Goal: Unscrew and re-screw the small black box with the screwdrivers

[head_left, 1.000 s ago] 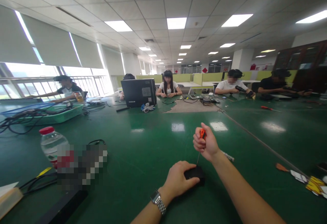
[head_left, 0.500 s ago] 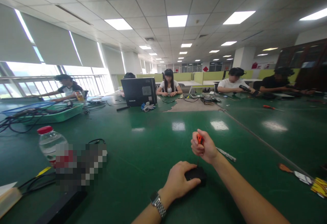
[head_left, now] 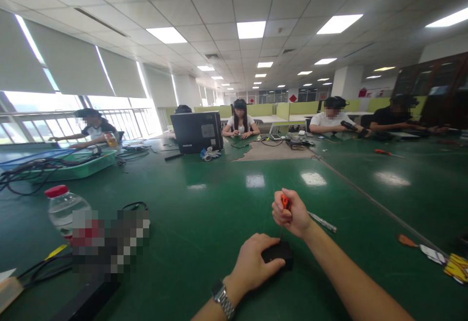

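My right hand (head_left: pixel 291 217) is closed around the orange handle of a small screwdriver (head_left: pixel 285 203), held upright with its thin shaft pointing down onto a small black device (head_left: pixel 281 252). That device lies on the green table (head_left: pixel 204 213) just in front of me. My left hand (head_left: pixel 254 261), with a metal watch (head_left: pixel 222 298) on the wrist, rests over the device's left side and holds it down.
A water bottle (head_left: pixel 60 207) with a red cap stands at the left beside black cables. A silver tool (head_left: pixel 321 221) lies right of my hand; an orange-handled tool (head_left: pixel 405 241) and yellow parts lie far right. Other people sit at the far side behind a black computer case (head_left: pixel 196 131) and green basket (head_left: pixel 78 168).
My right hand with the screwdriver has come down lower, closer to the black device. The view has shifted slightly; my left hand stays on the device.
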